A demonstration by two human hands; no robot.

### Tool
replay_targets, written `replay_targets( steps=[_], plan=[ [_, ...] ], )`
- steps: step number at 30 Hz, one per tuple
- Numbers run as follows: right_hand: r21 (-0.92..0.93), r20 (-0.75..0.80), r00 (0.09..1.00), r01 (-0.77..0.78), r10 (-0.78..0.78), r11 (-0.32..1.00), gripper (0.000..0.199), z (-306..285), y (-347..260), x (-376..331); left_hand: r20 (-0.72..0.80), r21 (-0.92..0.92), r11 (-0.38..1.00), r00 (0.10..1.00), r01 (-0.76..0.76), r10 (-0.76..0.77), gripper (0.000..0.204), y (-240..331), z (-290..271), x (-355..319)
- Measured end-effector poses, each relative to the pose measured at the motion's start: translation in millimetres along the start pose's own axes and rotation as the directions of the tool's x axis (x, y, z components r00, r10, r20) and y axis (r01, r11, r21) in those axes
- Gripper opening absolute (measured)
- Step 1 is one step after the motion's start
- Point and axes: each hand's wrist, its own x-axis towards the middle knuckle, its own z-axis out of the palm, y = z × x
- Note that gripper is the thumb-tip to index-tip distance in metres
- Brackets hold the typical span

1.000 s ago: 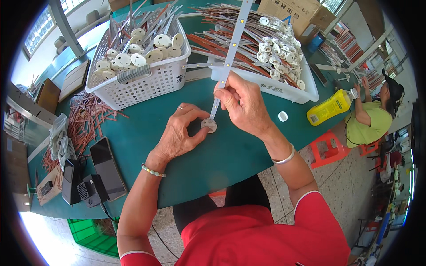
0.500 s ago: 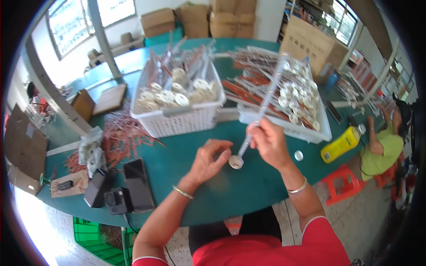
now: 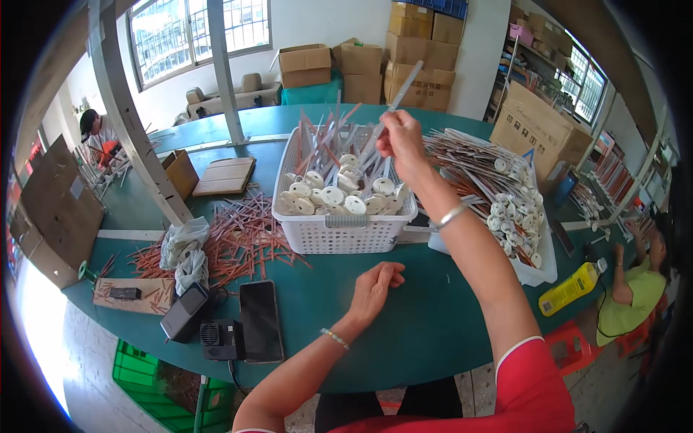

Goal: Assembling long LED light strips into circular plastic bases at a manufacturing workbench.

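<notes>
Head view: right hand [image 3: 399,141], pinched on pale strip [image 3: 406,83], has shifted to the white basket [image 3: 339,234], 12 o'clock of left hand [image 3: 374,290]; strip's lower end unclear. Left, half-curled, visibly empty, has let go; two-handed handling apparently finished.

Ahead of you on the table [image 3: 433,325]: basket [image 3: 339,239], strips [image 3: 333,141] and discs [image 3: 333,195] in it | to your right: tray [image 3: 543,273] heaped with more of both, carton [image 3: 534,131] behind | farther right: bottle [image 3: 570,290] | to your left: smartphone [image 3: 260,317], strip scraps [image 3: 242,242] behind
</notes>
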Motion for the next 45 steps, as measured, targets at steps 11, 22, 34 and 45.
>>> replay_targets(
  steps=[11,22,34,45],
  plan=[
    [-0.761,0.070,0.985,0.156,-0.159,0.630,0.027,29.3,71.0,90.8,-0.024,-0.024,1.000,1.000,-0.020,0.020,0.039,-8.7,12.0,7.1],
    [-0.758,0.113,0.870,0.388,-0.481,0.524,0.013,-125.6,14.0,-35.4,0.017,-0.018,1.000,1.000,0.009,-0.009,0.038,1.4,-1.6,-0.1],
    [-0.967,-0.244,0.913,-0.205,-0.329,0.149,0.021,-320.2,12.2,68.6,0.003,-0.022,0.998,0.998,0.063,-0.063,0.027,12.7,-2.2,-10.7],
    [-0.975,-0.031,0.970,-0.082,-0.242,-0.205,0.018,-360.5,15.3,91.5,0.032,-0.004,0.997,0.997,0.076,-0.076,0.023,13.0,4.4,-4.6]
  ],
)
